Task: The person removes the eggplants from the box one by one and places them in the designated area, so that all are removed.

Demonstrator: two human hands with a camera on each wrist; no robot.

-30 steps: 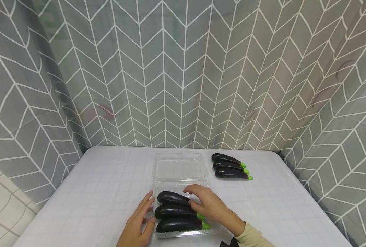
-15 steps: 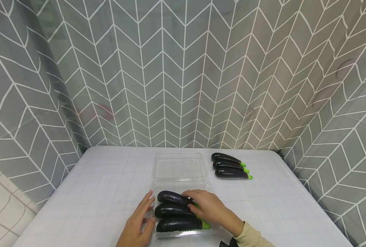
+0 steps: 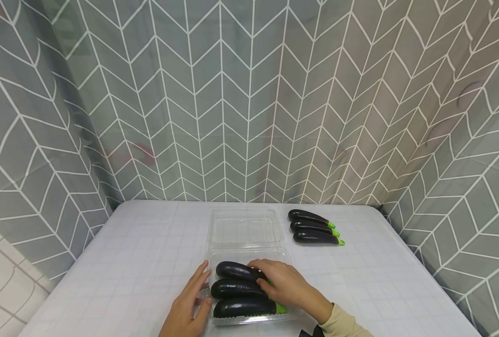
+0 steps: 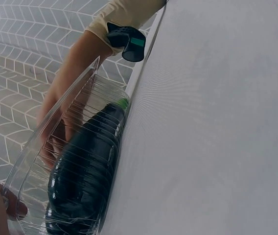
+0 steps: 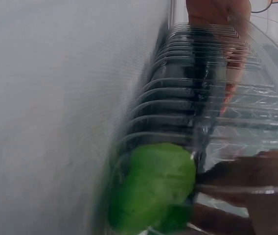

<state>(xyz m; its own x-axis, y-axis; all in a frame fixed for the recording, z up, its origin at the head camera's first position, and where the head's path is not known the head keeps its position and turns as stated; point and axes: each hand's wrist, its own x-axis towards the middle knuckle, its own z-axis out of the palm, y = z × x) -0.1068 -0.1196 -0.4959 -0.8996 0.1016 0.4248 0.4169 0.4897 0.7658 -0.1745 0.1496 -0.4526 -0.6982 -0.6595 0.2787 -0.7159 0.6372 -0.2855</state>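
Three dark eggplants lie side by side in the base of a clear plastic clamshell box (image 3: 280, 255), stems to the right. My right hand (image 3: 285, 282) reaches over the right side and grips the farthest eggplant (image 3: 236, 270) near its stem end, which the fingers partly hide. The middle eggplant (image 3: 237, 289) and the nearest eggplant (image 3: 245, 307) lie below it. My left hand (image 3: 186, 304) rests against the box's left side with fingers extended. In the left wrist view, its fingertips show at the box rim, and an eggplant (image 4: 87, 161) shows through the ribbed wall.
The box's hinged lid (image 3: 244, 228) lies open toward the back of the white-covered table (image 3: 148, 252). Three more eggplants (image 3: 316, 237) lie in a row at the back right. A grey patterned curtain (image 3: 249, 103) hangs behind and along the sides.
My right hand has lowered slightly and its fingers have come around the farthest eggplant's stem end. That eggplant has shifted slightly to the right. The left hand has stayed in place.
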